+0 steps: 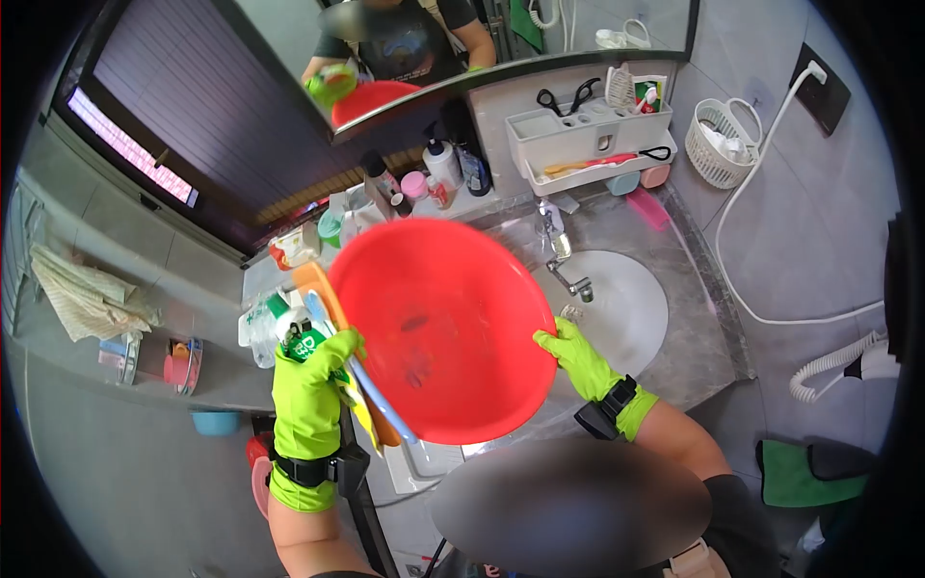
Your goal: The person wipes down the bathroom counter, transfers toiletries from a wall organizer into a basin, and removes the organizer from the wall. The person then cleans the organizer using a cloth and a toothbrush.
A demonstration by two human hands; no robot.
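A round red plastic basin [453,328] is held tilted up, its inside facing me, with a few dark marks on the bottom. My left hand [323,366], in a bright green rubber glove, is closed at the basin's left rim. Along that rim run an orange long flat piece [320,287], a light blue strip [381,397] and a yellow strip [358,409], partly under my left fingers. A white bottle with a green label [301,337] shows just behind that hand. My right hand [575,352], gloved alike, pinches the basin's right rim, thumb on the inner side.
Behind the basin are a white washbasin [631,308] with a chrome tap [554,236] and a grey stone counter [694,318]. Toiletry bottles [441,162] line the ledge. A white organizer [593,140] hangs by the mirror [540,48]. A white cord [725,260] runs down the right wall.
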